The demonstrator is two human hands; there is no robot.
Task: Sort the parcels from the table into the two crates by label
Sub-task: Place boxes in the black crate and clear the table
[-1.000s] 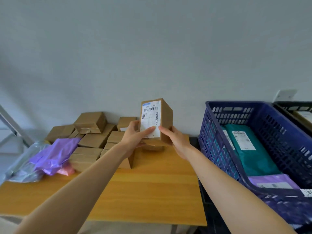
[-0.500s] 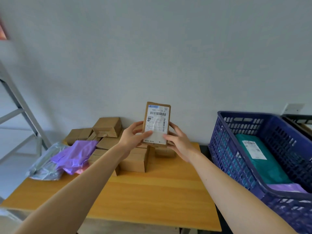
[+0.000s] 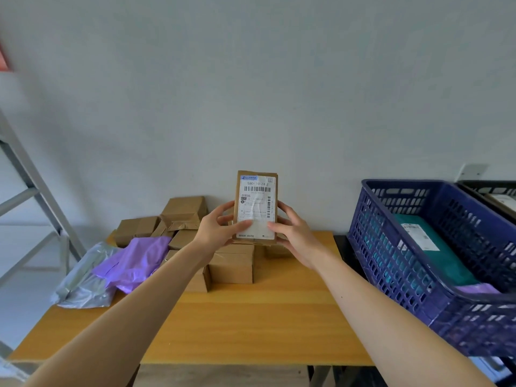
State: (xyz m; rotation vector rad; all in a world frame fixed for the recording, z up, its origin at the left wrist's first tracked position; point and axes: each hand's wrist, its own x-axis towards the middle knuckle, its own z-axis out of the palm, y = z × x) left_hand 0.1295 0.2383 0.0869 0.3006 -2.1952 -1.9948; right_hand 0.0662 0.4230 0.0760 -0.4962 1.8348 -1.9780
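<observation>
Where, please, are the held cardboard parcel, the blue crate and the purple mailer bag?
cardboard parcel (image 3: 257,210): head view, on its labelled front face.
blue crate (image 3: 386,247): head view, on its perforated left side wall.
purple mailer bag (image 3: 134,261): head view, on its crumpled middle.

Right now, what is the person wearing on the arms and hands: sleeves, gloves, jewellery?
Nothing visible. The left hand and right hand are bare, with no gloves or rings showing. The left forearm and right forearm are uncovered to the picture's edge: no sleeve, watch or bracelet.
</observation>
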